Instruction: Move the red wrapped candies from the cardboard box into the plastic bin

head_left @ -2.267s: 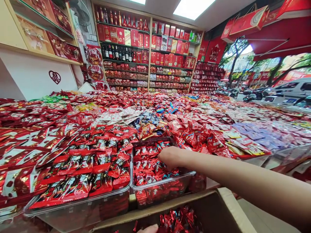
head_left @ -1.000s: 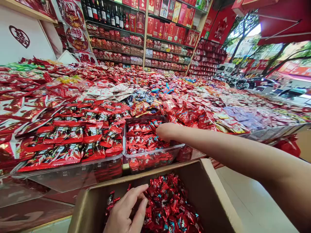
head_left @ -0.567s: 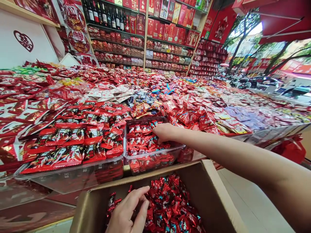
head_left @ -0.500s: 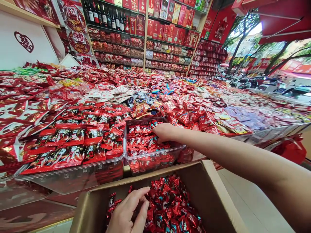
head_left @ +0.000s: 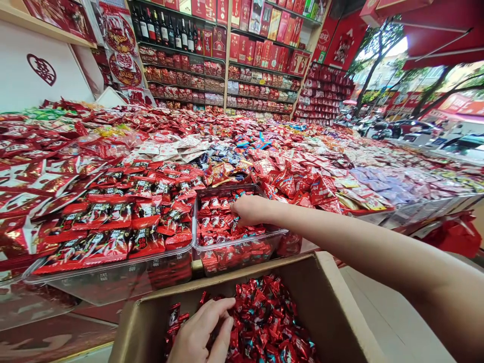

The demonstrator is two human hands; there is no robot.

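Note:
A cardboard box (head_left: 333,292) stands open in front of me, with a loose heap of red-wrapped candies (head_left: 264,317) inside. My left hand (head_left: 204,330) is over the left part of this heap, thumb and forefinger bent with a gap between them; its other fingers are hidden. Beyond the box, my right hand (head_left: 251,210) reaches into a clear plastic tray (head_left: 242,241) where similar candies (head_left: 215,222) lie in rows. Its fingers are closed and pressed down at a red-wrapped candy among the rows, the fingertips partly covered by the hand itself.
Left of the tray stands a wider clear tray (head_left: 113,275) of red-and-black packets (head_left: 113,242). Heaps of wrapped sweets (head_left: 295,184) spread over the display behind. Shelves with bottles (head_left: 166,33) and red boxes rise at the back. Tiled floor (head_left: 378,297) shows at right.
My right hand has shifted slightly left within the tray. My left hand stays at about the same place over the box, and the view has moved only a little.

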